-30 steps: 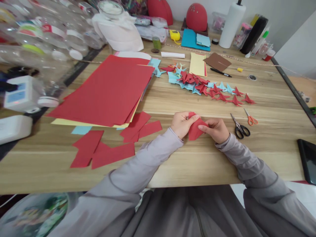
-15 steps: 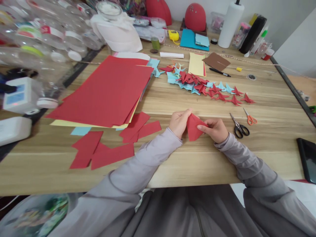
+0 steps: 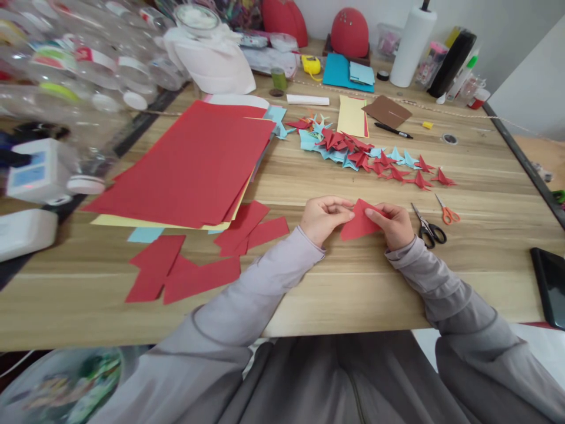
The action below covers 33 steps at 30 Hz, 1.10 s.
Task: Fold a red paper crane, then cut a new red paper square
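Between my hands, above the near middle of the table, is a small red sheet of folding paper [image 3: 359,227]. My right hand [image 3: 394,224] pinches its right side, thumb on top. On the left edge, the thumb and fingertips of my left hand [image 3: 326,218] close on the paper. Rows of folded red and light-blue paper cranes [image 3: 379,158] lie beyond my hands. Black-handled scissors [image 3: 430,229] rest right beside my right hand, with small orange scissors [image 3: 448,211] just past them. Cut red paper pieces [image 3: 200,280] lie to the left of my left forearm.
A stack of large red sheets [image 3: 189,165] covers the left of the table. Plastic bottles [image 3: 88,65] crowd the far left. Toward the back are a yellow tape measure [image 3: 311,63], a black pen [image 3: 392,130] and brown paper [image 3: 387,111]. A phone [image 3: 549,285] lies at the right edge.
The red paper has turned and tilted, moving slightly right and showing a smaller face. My left hand shifted its grip to the paper's left edge; my right hand moved slightly up and right.
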{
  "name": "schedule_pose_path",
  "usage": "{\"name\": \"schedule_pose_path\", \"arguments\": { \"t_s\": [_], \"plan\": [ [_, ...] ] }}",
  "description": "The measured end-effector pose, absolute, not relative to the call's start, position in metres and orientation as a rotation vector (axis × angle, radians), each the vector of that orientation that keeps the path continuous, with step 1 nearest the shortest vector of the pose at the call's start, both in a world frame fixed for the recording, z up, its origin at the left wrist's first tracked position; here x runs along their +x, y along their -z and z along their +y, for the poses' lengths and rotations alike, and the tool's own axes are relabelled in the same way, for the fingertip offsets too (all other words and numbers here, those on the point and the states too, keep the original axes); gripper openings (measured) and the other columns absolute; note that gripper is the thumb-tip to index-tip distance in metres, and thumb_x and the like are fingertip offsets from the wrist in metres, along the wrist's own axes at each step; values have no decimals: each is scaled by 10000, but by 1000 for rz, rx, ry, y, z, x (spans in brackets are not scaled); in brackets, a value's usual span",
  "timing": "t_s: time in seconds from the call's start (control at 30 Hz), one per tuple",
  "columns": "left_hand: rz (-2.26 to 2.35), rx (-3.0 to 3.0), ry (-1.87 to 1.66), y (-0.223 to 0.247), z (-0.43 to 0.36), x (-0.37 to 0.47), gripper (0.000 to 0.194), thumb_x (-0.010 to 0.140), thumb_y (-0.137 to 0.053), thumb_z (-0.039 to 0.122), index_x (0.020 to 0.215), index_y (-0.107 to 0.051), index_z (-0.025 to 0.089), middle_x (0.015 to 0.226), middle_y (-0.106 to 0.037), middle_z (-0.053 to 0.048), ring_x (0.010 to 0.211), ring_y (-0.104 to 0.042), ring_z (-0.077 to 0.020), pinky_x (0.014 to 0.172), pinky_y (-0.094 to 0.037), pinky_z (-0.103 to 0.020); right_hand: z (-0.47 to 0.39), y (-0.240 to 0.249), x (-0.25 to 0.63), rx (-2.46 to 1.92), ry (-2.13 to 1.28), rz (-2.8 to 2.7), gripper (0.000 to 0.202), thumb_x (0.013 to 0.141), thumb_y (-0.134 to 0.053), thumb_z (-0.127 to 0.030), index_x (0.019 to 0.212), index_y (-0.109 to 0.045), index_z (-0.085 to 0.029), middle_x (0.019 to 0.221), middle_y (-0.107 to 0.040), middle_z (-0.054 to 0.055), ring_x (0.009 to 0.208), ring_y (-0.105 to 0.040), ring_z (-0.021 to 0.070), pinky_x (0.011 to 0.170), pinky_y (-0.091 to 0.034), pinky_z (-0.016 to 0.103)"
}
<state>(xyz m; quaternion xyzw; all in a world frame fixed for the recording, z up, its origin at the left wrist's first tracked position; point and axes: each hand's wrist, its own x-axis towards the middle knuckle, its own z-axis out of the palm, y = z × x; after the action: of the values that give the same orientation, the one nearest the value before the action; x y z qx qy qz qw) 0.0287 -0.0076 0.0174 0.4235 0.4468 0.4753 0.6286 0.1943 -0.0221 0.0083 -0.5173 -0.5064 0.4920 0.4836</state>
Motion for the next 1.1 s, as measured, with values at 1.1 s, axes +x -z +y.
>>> {"name": "schedule_pose_path", "arguments": {
  "t_s": [1.1],
  "plan": [
    [1016,983,-1149,-14,-12,37,257,485,-807,261,680,-691,140,625,-693,-27,580,-616,-130,626,-500,-274,-26,-11,189,-1195,-1090,-1485,300,694,-678,-454,680,-635,-157,642,-634,15,596,-538,115,591,-445,250]
  ]
}}
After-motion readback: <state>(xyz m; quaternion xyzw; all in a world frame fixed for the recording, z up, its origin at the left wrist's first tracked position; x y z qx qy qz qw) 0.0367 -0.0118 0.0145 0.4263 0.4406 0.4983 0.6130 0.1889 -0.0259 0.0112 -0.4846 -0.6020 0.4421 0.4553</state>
